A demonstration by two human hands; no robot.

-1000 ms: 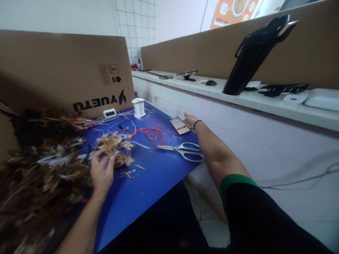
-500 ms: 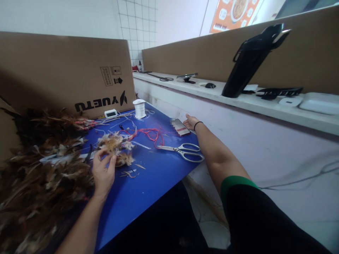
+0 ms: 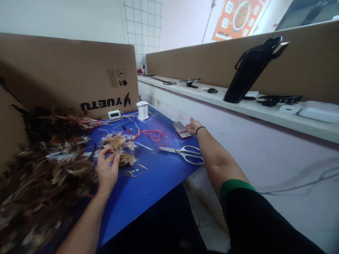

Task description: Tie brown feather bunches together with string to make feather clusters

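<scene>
At the left of the blue table, my left hand (image 3: 108, 171) is closed, thumb and fingers curled onto a small clump of tan and brown feathers (image 3: 116, 142). More fluffy feathers lie just beyond its thumb. My right hand (image 3: 193, 126) is stretched out at the table's right edge with its fingers extended and apart, holding nothing. Right beside its fingertips lies a phone (image 3: 182, 129) with a lit screen, partly pixelated. Nearer to me are metal scissors (image 3: 182, 151), blades pointing left, with tangled red string (image 3: 150, 133) behind them.
A large pile of dark brown feathers (image 3: 53, 187) covers the table's left side. A white spool (image 3: 143, 110) and a small white digital display (image 3: 114, 114) stand by a cardboard box (image 3: 66, 70). Black hair clippers (image 3: 251, 67) rest on the white ledge (image 3: 219, 97) along the right wall.
The camera view has shifted slightly, so everything sits a little lower and further right. Both hands keep nearly the same places, the left at the feathers, the right beside the phone.
</scene>
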